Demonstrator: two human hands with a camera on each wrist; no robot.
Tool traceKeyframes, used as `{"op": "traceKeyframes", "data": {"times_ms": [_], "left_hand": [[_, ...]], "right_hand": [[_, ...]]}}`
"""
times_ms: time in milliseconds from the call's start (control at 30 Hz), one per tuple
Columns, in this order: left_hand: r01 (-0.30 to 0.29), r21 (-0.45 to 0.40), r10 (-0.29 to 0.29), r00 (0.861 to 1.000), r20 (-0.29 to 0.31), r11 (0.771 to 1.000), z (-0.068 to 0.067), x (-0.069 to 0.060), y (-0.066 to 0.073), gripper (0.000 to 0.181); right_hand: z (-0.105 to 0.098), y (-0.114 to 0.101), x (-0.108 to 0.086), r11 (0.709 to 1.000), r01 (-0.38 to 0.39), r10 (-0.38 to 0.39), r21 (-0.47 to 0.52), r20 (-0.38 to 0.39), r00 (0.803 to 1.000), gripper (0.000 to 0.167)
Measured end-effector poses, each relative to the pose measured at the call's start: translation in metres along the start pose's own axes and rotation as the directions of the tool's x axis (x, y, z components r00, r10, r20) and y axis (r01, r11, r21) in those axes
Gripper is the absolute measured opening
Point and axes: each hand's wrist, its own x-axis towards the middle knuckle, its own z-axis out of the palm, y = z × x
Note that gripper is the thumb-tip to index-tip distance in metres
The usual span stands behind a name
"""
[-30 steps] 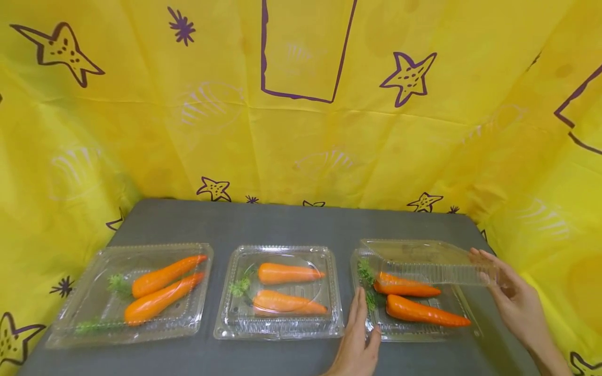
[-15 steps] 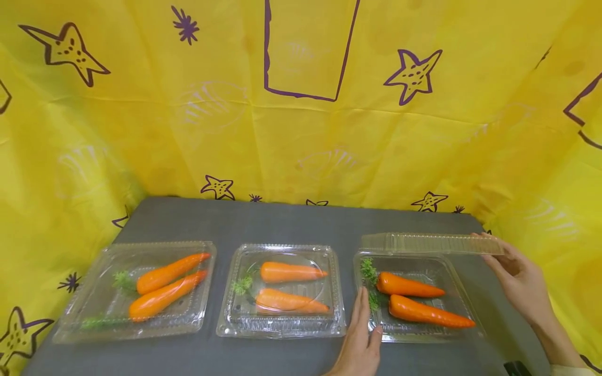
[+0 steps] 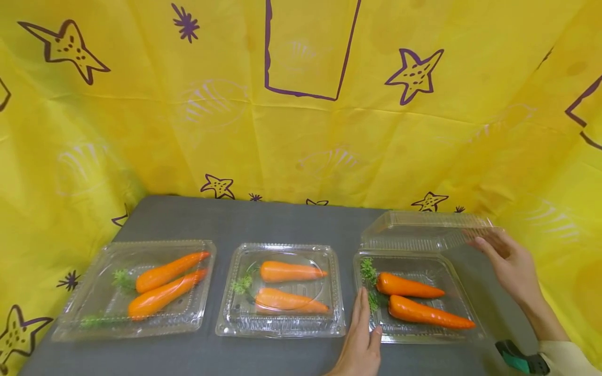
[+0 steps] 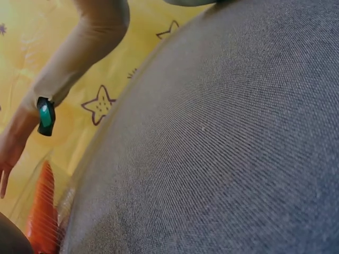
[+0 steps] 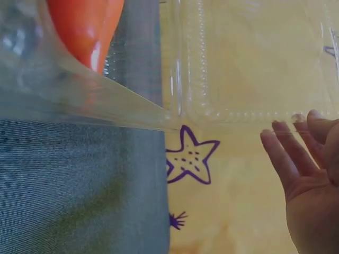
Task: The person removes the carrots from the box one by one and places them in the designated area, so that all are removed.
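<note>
On the right stands a clear plastic clamshell container (image 3: pixel 430 336) with its lid (image 3: pixel 423 230) raised at the back. Two orange carrots (image 3: pixel 430 313) with green tops (image 3: pixel 369 271) lie inside its base. My right hand (image 3: pixel 512 266) pinches the lid's right edge between thumb and fingers; the right wrist view shows the fingertips (image 5: pixel 279 127) at that clear rim. My left hand (image 3: pixel 359 339) rests with straight fingers against the left front side of the base. In the left wrist view a carrot (image 4: pixel 43 211) shows at the lower left, and the left hand is mostly out of sight.
Two more closed clear containers, one in the middle (image 3: pixel 279 330) and one at the left (image 3: pixel 141 329), each hold two carrots. They stand on a grey cloth-covered table (image 3: pixel 282 219). A yellow patterned curtain (image 3: pixel 301 130) hangs behind and at both sides.
My right hand has lifted the right container's lid up and back, swinging it from over the carrots to behind the base. The left hand has stayed at the base's left side.
</note>
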Motion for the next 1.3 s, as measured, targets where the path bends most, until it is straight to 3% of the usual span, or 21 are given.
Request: {"op": "traceKeyframes", "data": {"times_ms": [233,400,567,767,967,1167,1300], "left_hand": [[-0.021,0.016,0.021,1.000,0.008,1.000,0.000,-0.001,-0.002,0.067],[-0.010,0.012,0.010,1.000,0.013,1.000,0.000,-0.001,-0.002,0.068],[-0.043,0.033,0.043,0.999,0.004,0.999,0.001,-0.001,-0.003,0.068],[-0.022,0.015,0.022,1.000,0.015,1.000,0.000,-0.002,-0.002,0.067],[-0.067,0.026,0.067,0.998,-0.005,0.997,0.002,0.000,-0.004,0.067],[-0.078,0.032,0.078,0.997,-0.008,0.996,0.002,0.000,-0.004,0.066],[-0.054,0.016,0.054,0.999,0.000,0.998,0.002,0.000,-0.004,0.067]], "right_hand": [[0.002,0.006,0.011,0.999,0.008,-0.009,0.038,0.030,1.000,0.039],[0.009,0.006,0.017,0.994,0.052,-0.053,0.096,0.003,0.999,0.042],[0.013,0.007,0.022,0.996,0.065,-0.064,0.061,-0.016,0.998,0.041],[0.015,0.016,0.029,0.997,0.011,-0.011,0.076,-0.005,1.000,0.039],[0.015,0.023,0.041,0.991,-0.025,0.021,0.131,0.036,0.999,0.039],[0.019,0.026,0.051,0.974,-0.044,0.035,0.223,0.047,0.998,0.037],[0.021,0.031,0.056,0.946,-0.083,0.064,0.315,0.071,0.995,0.033]]}}
